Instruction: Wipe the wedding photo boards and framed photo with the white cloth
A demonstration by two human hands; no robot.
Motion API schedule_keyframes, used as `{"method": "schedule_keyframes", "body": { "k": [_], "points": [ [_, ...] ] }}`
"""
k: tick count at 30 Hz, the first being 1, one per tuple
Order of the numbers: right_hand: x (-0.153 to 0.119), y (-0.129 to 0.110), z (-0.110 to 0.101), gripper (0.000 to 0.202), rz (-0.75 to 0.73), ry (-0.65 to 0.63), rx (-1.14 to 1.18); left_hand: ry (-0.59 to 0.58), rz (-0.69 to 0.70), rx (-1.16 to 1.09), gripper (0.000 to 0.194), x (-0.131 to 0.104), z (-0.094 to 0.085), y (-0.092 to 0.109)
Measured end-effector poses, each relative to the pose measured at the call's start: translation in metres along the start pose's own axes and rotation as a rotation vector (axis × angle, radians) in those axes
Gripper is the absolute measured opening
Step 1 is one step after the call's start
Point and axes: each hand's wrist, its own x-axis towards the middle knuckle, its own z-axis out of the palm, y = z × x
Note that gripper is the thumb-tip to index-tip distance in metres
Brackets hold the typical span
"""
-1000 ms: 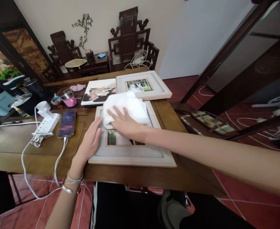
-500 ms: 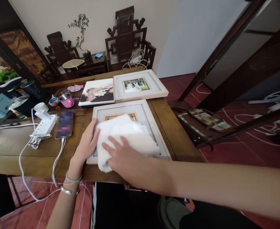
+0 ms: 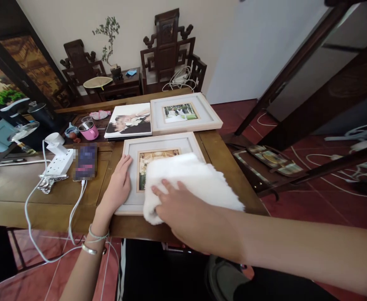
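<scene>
A fluffy white cloth (image 3: 198, 179) lies folded over the right part of a light wooden picture frame (image 3: 130, 205), reaching past its right and front edges. My right hand (image 3: 183, 209) presses on the cloth from above, fingers spread, its thumb by the folded near corner. Along the frame's left edge rests my left hand (image 3: 119, 182), fingers stretched out and lying against the rim. Part of the framed photo (image 3: 142, 171) shows to the left of the cloth; the rest is covered.
Behind are a second framed photo (image 3: 208, 119) and a photo panel (image 3: 130, 121). To the left lie a phone (image 3: 86, 163), a white power strip (image 3: 59, 163) with cables, and a pink mug (image 3: 89, 131). The wooden table (image 3: 233, 179) ends close by on the right.
My right hand has slid the cloth to the right across the frame, uncovering the photo's left part. My left hand stays at the frame's left edge.
</scene>
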Motion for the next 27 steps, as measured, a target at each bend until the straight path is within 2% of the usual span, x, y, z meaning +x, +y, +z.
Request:
{"method": "schedule_keyframes", "body": {
  "k": [4, 6, 8, 13, 16, 18, 23, 27],
  "points": [
    [0.023, -0.012, 0.017, 0.039, -0.119, 0.165, -0.043, -0.021, -0.002, 0.007, 0.047, 0.001, -0.002, 0.0],
    [0.022, -0.012, 0.018, 0.048, -0.113, 0.146, -0.046, -0.024, 0.006, 0.005, 0.046, 0.001, -0.003, -0.001],
    [0.012, -0.008, 0.012, 0.055, -0.082, 0.058, -0.026, -0.017, 0.019, 0.008, 0.046, 0.0, -0.004, -0.001],
    [-0.027, 0.016, -0.006, 0.037, 0.046, -0.097, -0.014, -0.034, 0.034, 0.016, 0.045, -0.001, -0.004, -0.002],
    [-0.044, 0.03, -0.006, 0.033, 0.133, -0.092, -0.034, -0.079, 0.06, 0.024, 0.046, -0.001, -0.006, -0.004],
    [-0.05, 0.038, -0.007, 0.033, 0.192, -0.044, -0.017, -0.102, 0.071, 0.031, 0.046, -0.001, -0.007, -0.005],
    [-0.044, 0.065, -0.017, 0.028, 0.35, -0.016, -0.086, -0.124, 0.057, 0.039, 0.046, 0.0, -0.009, -0.004],
    [-0.03, 0.089, -0.014, 0.03, 0.334, 0.074, -0.205, -0.108, 0.043, 0.031, 0.045, 0.0, -0.009, -0.003]
  ]
}}
